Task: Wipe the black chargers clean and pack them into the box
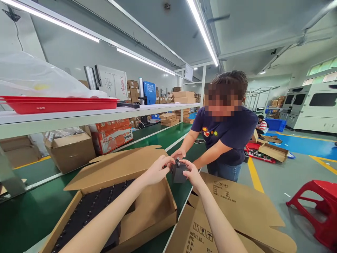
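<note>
Beyond the carton a dark grey block (180, 174), with small metal pieces at its top, is held over the green work surface. My right hand (194, 173) grips its right side, thumb against the face and fingers at the top. At its upper left edge, my left hand (158, 169) has its fingers bent and pinched together on it. A co-worker's hand (179, 153) reaches to the same block from behind, so contacts there are partly hidden. Below my left forearm, an open carton (147, 225) holds rows of similar black blocks (92, 207).
A flattened printed carton (223, 196) lies at right. The co-worker (226, 130) stands across from me. A shelf (155, 108) with red trays (60, 104) runs along the left, above cardboard boxes (71, 147). A red stool (316, 207) stands on the floor at right.
</note>
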`<state>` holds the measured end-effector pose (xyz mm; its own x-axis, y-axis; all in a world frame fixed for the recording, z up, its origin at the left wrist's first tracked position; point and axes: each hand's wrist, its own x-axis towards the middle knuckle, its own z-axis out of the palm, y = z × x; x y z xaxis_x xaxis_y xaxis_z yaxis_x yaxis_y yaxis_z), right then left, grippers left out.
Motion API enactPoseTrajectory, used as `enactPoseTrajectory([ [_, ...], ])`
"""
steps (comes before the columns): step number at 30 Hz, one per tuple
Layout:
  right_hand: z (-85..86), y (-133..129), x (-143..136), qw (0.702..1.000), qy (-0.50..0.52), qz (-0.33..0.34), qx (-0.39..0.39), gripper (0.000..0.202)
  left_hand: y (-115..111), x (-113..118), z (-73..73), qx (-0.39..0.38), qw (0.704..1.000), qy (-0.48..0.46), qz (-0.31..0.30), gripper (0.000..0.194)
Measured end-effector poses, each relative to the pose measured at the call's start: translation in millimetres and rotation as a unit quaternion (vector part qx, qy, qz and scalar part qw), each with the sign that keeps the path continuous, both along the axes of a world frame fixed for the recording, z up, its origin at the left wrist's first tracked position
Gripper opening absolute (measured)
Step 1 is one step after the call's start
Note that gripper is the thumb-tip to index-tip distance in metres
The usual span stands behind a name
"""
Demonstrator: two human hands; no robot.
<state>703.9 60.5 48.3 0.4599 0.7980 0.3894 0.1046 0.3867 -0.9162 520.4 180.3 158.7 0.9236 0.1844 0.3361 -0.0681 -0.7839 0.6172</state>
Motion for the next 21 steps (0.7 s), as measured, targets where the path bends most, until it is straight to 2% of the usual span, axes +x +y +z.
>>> enactPoseTrajectory([
  [4, 1.6, -1.8, 0.2, 1.000, 0.004, -0.002, 0.003, 0.031, 4.0, 10.8, 2.5, -0.008, 1.000, -0.010, 0.010, 0.031],
  [11, 4.9, -6.3, -6.3, 0.999, 0.031, -0.008, -0.001, 0.028, 6.9, 19.2, 5.8, 0.013, 1.000, 0.004, 0.001, 0.014],
  [13, 6.5, -9.6, -7.3, 0.999, 0.042, -0.010, 0.001, 0.028, 5.6, 22.9, 10.6, 0.022, 1.000, -0.002, 0.007, 0.019],
  [15, 9.2, -13.4, -7.5, 0.999, 0.053, -0.009, 0.006, 0.031, 2.6, 20.0, 19.4, 0.029, 0.999, -0.023, 0.025, 0.036],
  [18, 15.5, -17.6, -6.9, 0.998, 0.064, -0.008, 0.018, 0.047, -6.3, -13.0, 35.0, 0.037, 0.996, -0.064, 0.054, 0.049],
  [20, 20.1, -19.0, -6.2, 0.997, 0.066, -0.019, 0.031, 0.064, -15.5, -55.7, 37.6, 0.047, 0.994, -0.079, 0.055, 0.046],
  [21, 22.1, -19.7, -5.4, 0.997, 0.065, -0.029, 0.039, 0.071, -20.7, -80.2, 34.1, 0.060, 0.993, -0.085, 0.055, 0.042],
])
